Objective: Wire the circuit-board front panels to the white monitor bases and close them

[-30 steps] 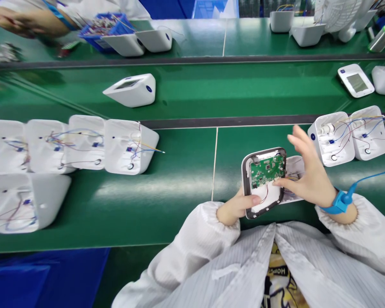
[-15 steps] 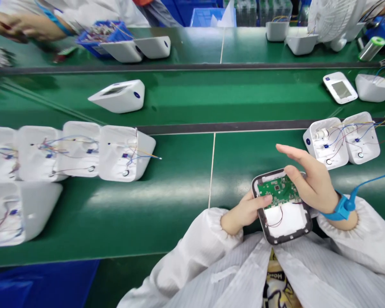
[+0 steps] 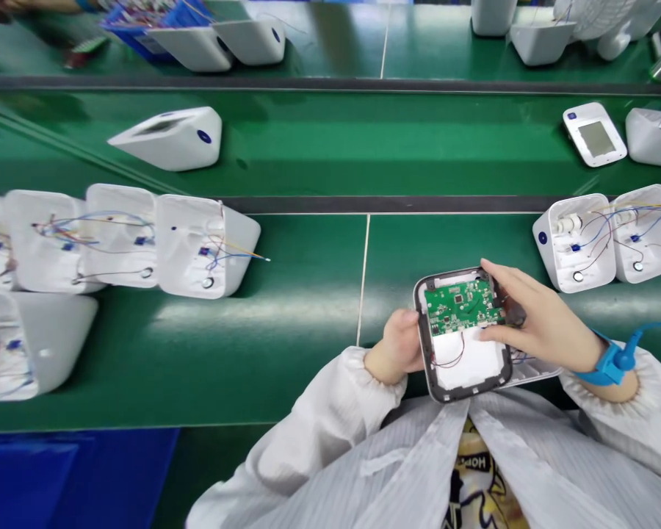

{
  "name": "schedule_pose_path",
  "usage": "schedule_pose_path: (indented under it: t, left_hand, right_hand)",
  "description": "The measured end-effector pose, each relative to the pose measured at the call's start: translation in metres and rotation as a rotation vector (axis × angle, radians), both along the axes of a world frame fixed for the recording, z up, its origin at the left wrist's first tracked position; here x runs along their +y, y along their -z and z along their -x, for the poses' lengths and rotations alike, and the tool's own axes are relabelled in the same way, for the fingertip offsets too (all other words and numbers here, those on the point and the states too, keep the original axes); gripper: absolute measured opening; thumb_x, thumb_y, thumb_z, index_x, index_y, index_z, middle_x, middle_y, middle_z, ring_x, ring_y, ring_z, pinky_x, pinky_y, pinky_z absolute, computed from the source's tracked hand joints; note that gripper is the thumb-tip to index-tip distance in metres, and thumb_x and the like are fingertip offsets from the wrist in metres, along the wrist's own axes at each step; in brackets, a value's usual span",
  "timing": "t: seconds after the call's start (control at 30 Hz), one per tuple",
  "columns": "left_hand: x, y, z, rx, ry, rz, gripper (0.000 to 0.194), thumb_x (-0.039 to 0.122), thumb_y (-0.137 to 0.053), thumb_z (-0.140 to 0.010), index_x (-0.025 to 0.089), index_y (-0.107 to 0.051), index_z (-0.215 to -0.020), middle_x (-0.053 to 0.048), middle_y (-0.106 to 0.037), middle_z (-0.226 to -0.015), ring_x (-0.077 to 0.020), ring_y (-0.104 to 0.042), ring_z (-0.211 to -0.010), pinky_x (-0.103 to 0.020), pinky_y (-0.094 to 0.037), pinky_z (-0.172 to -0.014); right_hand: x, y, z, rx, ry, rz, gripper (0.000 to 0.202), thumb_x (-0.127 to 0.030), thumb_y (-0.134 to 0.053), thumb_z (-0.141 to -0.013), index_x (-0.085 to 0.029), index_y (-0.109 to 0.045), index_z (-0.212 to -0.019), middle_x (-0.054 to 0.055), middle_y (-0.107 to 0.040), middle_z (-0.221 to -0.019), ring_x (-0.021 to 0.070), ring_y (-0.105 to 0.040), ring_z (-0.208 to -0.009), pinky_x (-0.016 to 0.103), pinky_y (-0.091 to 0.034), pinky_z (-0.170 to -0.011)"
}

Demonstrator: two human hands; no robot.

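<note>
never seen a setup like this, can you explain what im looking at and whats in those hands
There is no machine arm here, just a person's bare hands. One camera, worn on that person's head, takes every view, looking forward and down. The left hand and right hand hold a dark-rimmed panel with a green circuit board facing up. A blue band circles the right wrist. On the green surface, open white housings with wires inside sit at left and at right.
</note>
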State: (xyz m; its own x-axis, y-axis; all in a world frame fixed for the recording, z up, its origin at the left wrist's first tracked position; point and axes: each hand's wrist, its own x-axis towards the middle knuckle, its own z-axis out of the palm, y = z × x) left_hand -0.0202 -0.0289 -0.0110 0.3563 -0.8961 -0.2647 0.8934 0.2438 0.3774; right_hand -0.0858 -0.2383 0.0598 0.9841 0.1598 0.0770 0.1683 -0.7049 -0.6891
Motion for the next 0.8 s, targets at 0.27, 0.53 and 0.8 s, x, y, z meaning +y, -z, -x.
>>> schedule_pose_path:
  t: [0.27,0.53,0.8]
  left_hand:
    - [0.0,-0.001,0.005,0.002,0.054,0.078,0.084,0.053,-0.072,-0.052,0.009,-0.065,-0.124,-0.018,-0.072,-0.122,-0.0453,-0.061,-0.123,-0.054,-0.045,-0.105]
    - [0.01,-0.019,0.003,-0.055,0.048,-0.021,0.067,0.027,-0.072,-0.062,0.012,-0.065,-0.126,-0.015,-0.072,-0.125,-0.0361,-0.067,-0.115,-0.049,-0.05,-0.103]
    - [0.011,0.001,0.008,-0.094,-0.02,-0.061,0.069,0.036,-0.077,-0.062,0.012,-0.065,-0.126,-0.016,-0.07,-0.128,-0.0356,-0.065,-0.119,-0.046,-0.051,-0.103]
  right_hand:
    - [0.006,0.007,0.002,-0.079,0.128,-0.001,0.081,-0.053,-0.069,-0.088,-0.023,-0.034,-0.154,0.016,-0.056,-0.14,0.0292,-0.064,-0.114,0.044,-0.06,-0.088]
    - [-0.022,-0.019,0.043,-0.074,0.013,0.293,0.026,-0.046,-0.064,-0.094,-0.02,-0.065,-0.096,0.009,-0.067,-0.099,0.0262,-0.064,-0.092,0.042,-0.055,-0.078]
    - [-0.011,-0.019,0.069,0.017,-0.12,0.461,0.022,-0.026,-0.056,-0.099,-0.02,-0.071,-0.084,0.008,-0.071,-0.099,0.0294,-0.065,-0.097,0.048,-0.053,-0.084]
